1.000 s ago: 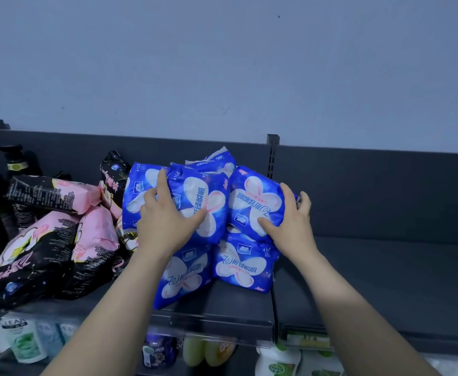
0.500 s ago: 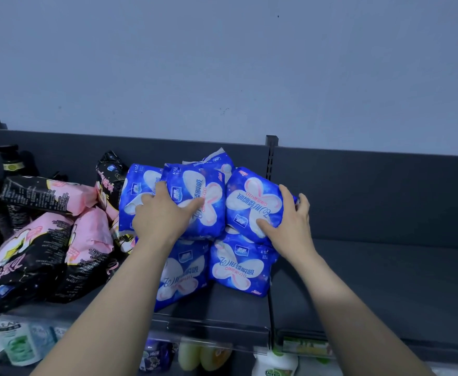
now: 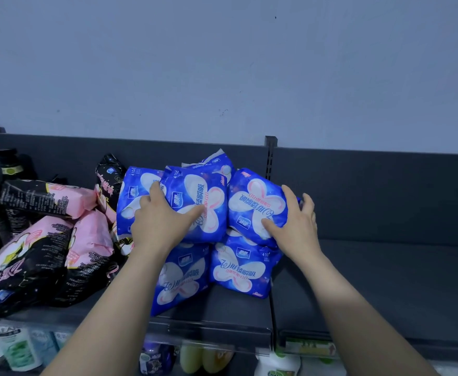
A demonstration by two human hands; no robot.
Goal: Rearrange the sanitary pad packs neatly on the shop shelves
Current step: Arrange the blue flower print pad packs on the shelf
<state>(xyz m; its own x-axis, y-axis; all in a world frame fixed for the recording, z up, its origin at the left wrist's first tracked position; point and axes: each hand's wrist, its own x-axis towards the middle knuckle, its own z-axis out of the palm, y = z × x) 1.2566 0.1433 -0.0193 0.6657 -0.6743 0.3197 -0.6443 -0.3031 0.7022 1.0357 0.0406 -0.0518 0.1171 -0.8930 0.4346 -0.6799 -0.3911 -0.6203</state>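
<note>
Several blue sanitary pad packs with white flower prints are heaped on the dark shelf (image 3: 222, 308). My left hand (image 3: 157, 223) holds the upper middle blue pack (image 3: 203, 202), thumb across its front and fingers at its left edge. My right hand (image 3: 295, 221) grips the upper right blue pack (image 3: 255, 202), thumb on the front and fingers round its right side. Two more blue packs (image 3: 238, 270) lie under them, and another (image 3: 133, 194) leans at the left. Pink-and-black pad packs (image 3: 46, 256) are piled further left.
A slotted upright post (image 3: 270, 153) divides the shelf; the bay to its right (image 3: 385, 280) is bare dark shelf. Dark pump bottles (image 3: 8, 169) stand at far left. Bottles and tubes (image 3: 16, 346) fill the shelf below. A grey wall rises behind.
Both hands stay on the same upper blue packs. My left hand has shifted slightly down and left, and the middle pack sits a little squarer against the right one.
</note>
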